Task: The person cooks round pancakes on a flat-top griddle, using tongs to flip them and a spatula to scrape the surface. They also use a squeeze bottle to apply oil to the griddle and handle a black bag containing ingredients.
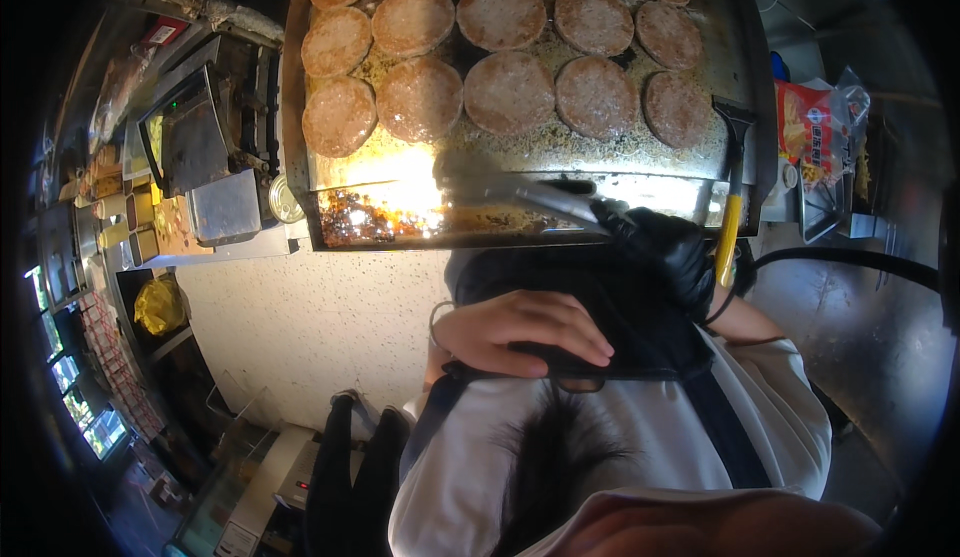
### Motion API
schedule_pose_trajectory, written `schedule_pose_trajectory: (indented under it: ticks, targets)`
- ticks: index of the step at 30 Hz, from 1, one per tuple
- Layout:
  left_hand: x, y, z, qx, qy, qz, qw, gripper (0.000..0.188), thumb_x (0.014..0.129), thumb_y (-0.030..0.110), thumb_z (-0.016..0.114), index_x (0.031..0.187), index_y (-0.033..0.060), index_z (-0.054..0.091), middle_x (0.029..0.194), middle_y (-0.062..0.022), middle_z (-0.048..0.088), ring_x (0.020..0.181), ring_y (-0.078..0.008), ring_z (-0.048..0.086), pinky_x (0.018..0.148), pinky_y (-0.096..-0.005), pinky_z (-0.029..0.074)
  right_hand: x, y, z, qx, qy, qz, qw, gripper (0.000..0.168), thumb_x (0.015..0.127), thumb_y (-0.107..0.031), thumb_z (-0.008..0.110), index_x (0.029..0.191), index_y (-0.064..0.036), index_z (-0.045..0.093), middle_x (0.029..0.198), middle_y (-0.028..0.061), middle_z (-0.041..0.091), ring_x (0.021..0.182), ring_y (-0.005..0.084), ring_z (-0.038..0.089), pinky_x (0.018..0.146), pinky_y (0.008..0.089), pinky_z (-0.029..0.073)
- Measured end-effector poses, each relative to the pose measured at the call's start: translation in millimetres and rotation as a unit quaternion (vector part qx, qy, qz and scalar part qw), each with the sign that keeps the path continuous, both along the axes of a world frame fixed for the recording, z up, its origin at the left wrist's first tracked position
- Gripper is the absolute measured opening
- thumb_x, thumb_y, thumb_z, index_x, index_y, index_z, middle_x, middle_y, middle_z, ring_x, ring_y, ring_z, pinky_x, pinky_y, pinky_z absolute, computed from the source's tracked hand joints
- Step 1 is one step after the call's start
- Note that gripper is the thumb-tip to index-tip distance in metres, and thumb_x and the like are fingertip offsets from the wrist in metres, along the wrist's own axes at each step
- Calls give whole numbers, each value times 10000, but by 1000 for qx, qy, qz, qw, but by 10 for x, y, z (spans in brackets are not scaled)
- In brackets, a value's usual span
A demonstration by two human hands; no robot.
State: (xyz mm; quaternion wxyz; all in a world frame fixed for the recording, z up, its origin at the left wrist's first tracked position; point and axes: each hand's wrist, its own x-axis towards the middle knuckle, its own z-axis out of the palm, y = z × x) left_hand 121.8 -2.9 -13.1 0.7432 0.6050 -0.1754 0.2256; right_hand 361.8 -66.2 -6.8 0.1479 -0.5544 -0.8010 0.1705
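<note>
My right hand (664,257), in a black glove, grips a long metal utensil (559,203) whose far end is blurred over the griddle's front edge, so its exact kind cannot be told. Bare and with fingers slightly bent, my left hand (525,332) rests against the black apron (585,287) and holds nothing. Rows of round meat patties (508,93) lie on the flat griddle (600,156) in front of me. A scraper with a yellow handle (729,231) leans over the griddle's right front corner, beside my gloved hand.
Left of the griddle stand a metal appliance (191,126), a round tin (285,198) and several food containers (140,208). On the right are a red printed plastic bag (810,126) and a metal tray (823,208). Another person's dark-clad legs (352,474) show at the lower left.
</note>
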Motion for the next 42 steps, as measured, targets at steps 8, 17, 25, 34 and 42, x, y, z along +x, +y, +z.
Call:
schedule_pose_trajectory:
  ticks: [8, 17, 25, 34, 42]
  targets:
    - [23, -37, 92, 13, 9, 9, 1000, 377, 861, 131, 513, 1203, -29, 523, 1209, -167, 538, 1077, -295, 515, 905, -379, 387, 57, -76, -163, -25, 138, 33, 990, 497, 762, -94, 639, 1244, -121, 520, 955, 122, 635, 718, 293, 627, 645, 365, 511]
    - [324, -205, 122, 17, 28, -21, 999, 379, 888, 170, 472, 1189, -53, 524, 1230, -188, 516, 1106, -322, 498, 919, -403, 376, 297, -437, -484, -141, 222, -40, 964, 513, 741, -92, 661, 1233, -93, 518, 937, 147, 632, 760, 303, 622, 662, 357, 508]
    - [748, -608, -39, -64, 41, -46, 996, 420, 938, 267, 426, 1210, -44, 504, 1235, -191, 509, 1106, -321, 489, 920, -406, 363, 187, -497, -388, -254, 415, -114, 866, 394, 788, -95, 660, 1153, -6, 543, 937, 137, 649, 803, 150, 594, 737, 296, 473]
    - [634, -960, -72, -68, 21, -22, 997, 461, 957, 321, 376, 1200, -45, 514, 1223, -186, 518, 1102, -325, 486, 938, -411, 334, -88, -515, -434, -202, 453, -30, 868, 320, 847, -153, 618, 1134, -26, 553, 802, 57, 625, 704, 101, 575, 620, 252, 473]
    - [-181, -1220, -117, -65, -28, 32, 997, 339, 945, 238, 420, 1060, -60, 536, 1165, -185, 543, 1110, -313, 481, 946, -382, 347, -889, -597, -493, -313, 429, 22, 847, 316, 857, -177, 607, 1135, -38, 555, 771, 44, 614, 664, 90, 567, 577, 235, 459]
